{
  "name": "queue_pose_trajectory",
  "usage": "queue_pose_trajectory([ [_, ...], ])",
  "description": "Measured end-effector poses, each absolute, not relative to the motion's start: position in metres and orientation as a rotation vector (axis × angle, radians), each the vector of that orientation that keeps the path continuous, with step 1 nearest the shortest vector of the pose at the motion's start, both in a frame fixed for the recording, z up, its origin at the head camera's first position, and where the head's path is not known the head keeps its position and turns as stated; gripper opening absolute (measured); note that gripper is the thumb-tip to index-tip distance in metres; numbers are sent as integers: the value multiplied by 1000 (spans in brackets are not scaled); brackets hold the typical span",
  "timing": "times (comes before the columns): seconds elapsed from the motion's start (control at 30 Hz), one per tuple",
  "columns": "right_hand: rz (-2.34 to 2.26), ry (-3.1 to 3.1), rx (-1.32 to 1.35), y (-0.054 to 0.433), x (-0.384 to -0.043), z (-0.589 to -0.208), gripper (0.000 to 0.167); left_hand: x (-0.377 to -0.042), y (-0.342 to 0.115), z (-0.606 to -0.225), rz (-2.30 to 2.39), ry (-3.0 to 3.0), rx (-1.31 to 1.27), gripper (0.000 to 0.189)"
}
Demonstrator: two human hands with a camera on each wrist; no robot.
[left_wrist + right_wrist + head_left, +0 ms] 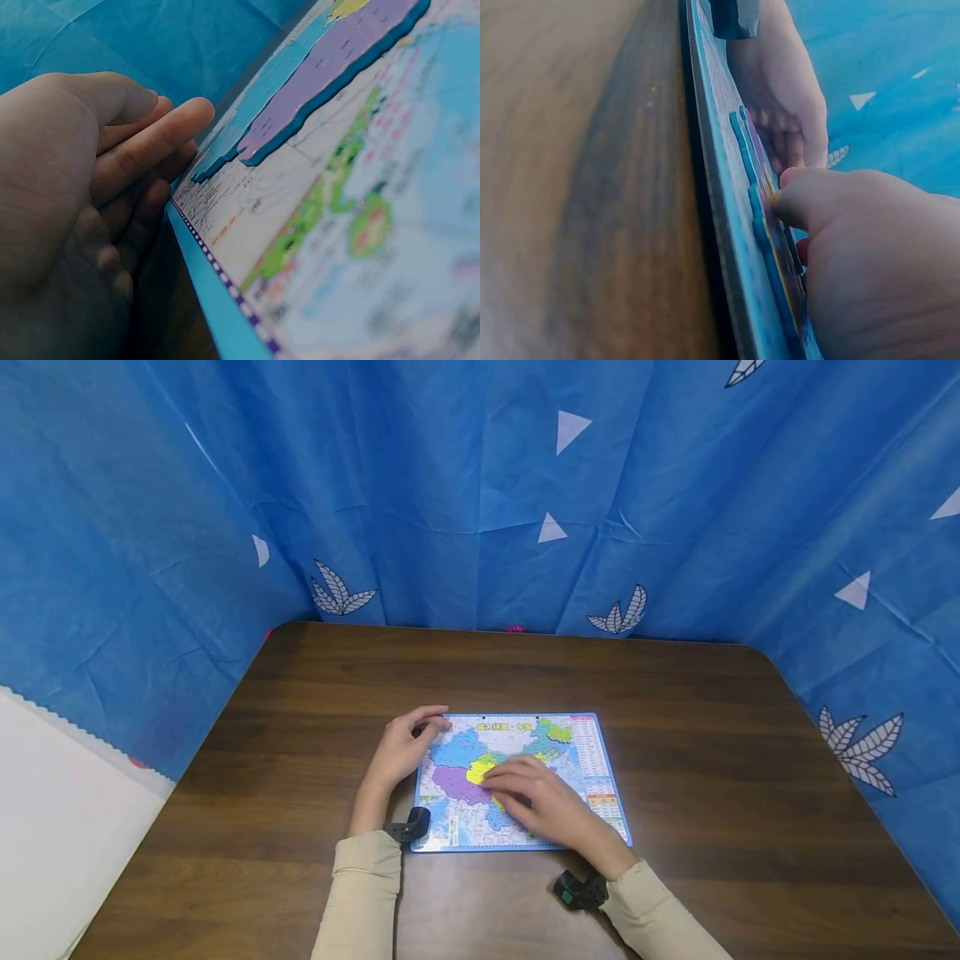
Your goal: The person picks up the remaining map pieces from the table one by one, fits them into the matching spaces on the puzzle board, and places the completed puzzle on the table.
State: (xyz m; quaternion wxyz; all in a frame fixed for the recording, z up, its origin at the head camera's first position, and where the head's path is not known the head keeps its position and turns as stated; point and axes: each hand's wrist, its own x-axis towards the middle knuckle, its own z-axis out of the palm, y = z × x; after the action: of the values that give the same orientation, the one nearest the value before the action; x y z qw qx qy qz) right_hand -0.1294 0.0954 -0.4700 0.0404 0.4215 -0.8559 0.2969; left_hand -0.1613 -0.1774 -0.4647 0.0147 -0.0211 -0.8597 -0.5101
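Observation:
A blue-rimmed map puzzle board (476,838) lies on the table, with purple (456,785), yellow (480,770) and light blue (457,748) raised map pieces on it. At the board's upper left corner rests my left hand (402,747), its fingers loosely bent and fingertips at the rim. My right hand (542,797) is over the middle of the map. In the right wrist view, the thumb (799,196) and a fingertip pinch a puzzle piece close against the board, next to the yellow one. The hand covers most of that piece.
The brown wooden table (712,760) extends around the board on all sides. Blue patterned cloth (450,485) hangs behind the table and at its sides. A white surface (67,827) lies at the far left. Dark camera bands (581,890) sit on the wrists.

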Motion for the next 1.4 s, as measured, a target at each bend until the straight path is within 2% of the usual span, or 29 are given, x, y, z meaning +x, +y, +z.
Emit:
queue_pose_trajectory([
  [0.47, 1035, -2585, 1163, 109, -128, -472, 23, -158, -176, -463, -1587, -2675, -41, 33],
  [1.4, 1089, -2589, 1135, 108, -131, -473, 18, -160, -176, -463, -1576, -2675, -50, 33],
])
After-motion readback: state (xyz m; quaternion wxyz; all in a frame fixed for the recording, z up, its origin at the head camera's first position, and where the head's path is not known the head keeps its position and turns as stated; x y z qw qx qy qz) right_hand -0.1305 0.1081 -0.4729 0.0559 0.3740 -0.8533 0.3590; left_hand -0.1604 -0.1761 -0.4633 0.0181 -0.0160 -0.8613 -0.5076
